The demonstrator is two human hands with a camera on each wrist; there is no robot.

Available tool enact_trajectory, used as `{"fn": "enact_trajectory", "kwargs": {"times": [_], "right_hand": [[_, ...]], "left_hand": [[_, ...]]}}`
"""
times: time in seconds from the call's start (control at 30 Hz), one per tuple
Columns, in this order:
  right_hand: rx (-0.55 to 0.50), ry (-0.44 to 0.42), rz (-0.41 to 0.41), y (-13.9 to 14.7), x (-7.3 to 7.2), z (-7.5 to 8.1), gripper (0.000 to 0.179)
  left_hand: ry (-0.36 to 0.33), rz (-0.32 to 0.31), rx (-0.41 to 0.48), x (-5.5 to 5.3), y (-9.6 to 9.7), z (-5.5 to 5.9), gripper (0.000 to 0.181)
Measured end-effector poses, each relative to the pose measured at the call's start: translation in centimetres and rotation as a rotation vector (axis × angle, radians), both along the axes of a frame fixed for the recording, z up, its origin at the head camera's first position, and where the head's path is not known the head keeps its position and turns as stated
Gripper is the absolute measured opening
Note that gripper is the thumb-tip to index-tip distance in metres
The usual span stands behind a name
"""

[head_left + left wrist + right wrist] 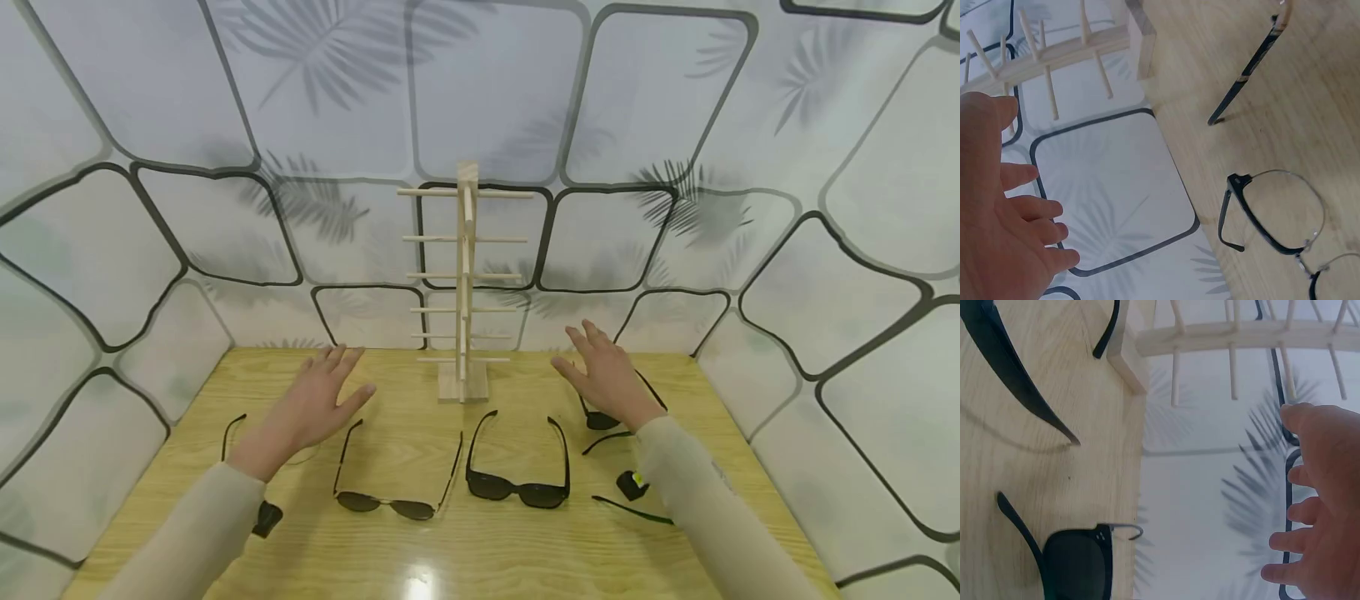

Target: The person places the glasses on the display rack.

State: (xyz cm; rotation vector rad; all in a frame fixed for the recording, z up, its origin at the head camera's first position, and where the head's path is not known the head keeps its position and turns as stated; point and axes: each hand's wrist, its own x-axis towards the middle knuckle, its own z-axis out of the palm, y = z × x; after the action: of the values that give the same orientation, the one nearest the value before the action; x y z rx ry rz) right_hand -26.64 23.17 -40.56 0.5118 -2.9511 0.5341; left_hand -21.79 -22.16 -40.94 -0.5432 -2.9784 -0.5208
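My left hand [318,400] hovers above the left side of the table, fingers outstretched and holding nothing. Partly hidden beneath it is a pair of half-rim eyeglasses [1272,228], which the left wrist view shows with dark brows and thin lower rims. On the right, my right hand [606,382] is likewise held up with spread, bare fingers. Below it lie black sunglasses [1079,562], partly covered in the head view. Between the hands, gold-framed aviator sunglasses [385,505] and thick black sunglasses [517,490] rest with temples unfolded, pointing toward the back.
A wooden display rack [463,300] with several rows of pegs stands at the table's back centre. Patterned cloth walls [495,92] enclose the back and sides. A dark temple arm [633,510] shows beside the right sleeve, the rest of it hidden. The wooden tabletop [337,567] reflects light in front.
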Motion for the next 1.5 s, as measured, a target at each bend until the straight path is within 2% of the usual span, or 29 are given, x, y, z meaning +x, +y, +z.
{"fn": "enact_trajectory", "kwargs": {"times": [0.17,0.33,0.53,0.77,0.97,1.13,1.27,1.5], "right_hand": [[-0.053,-0.007,0.024,-1.0,1.2,-0.4,0.075],[-0.136,-0.038,0.073,-2.2,2.7,-0.6,0.076],[-0.237,-0.080,0.143,-4.0,4.7,-1.0,0.074],[-0.361,-0.110,0.210,-6.0,7.1,-2.0,0.062],[-0.442,-0.203,0.268,-8.0,8.9,-2.9,0.051],[-0.538,-0.341,0.281,-9.8,10.3,-4.0,0.045],[-0.633,-0.445,0.273,-11.0,10.9,-5.1,0.043],[-0.674,-0.504,0.269,-12.7,11.9,-7.0,0.039]], "left_hand": [[-0.017,-0.019,0.062,1.7,0.2,-0.4,0.075],[-0.025,-0.009,0.115,3.3,-0.1,-1.3,0.071],[0.015,-0.005,0.158,4.7,-0.6,-2.5,0.064],[0.019,0.053,0.206,6.3,-1.4,-3.2,0.052],[0.034,0.102,0.293,7.3,-1.6,-4.3,0.039],[-0.013,0.164,0.370,8.2,-1.5,-5.2,0.036],[-0.070,0.199,0.393,8.8,-1.4,-5.6,0.039],[-0.208,0.231,0.442,9.2,-1.5,-6.1,0.048]]}}
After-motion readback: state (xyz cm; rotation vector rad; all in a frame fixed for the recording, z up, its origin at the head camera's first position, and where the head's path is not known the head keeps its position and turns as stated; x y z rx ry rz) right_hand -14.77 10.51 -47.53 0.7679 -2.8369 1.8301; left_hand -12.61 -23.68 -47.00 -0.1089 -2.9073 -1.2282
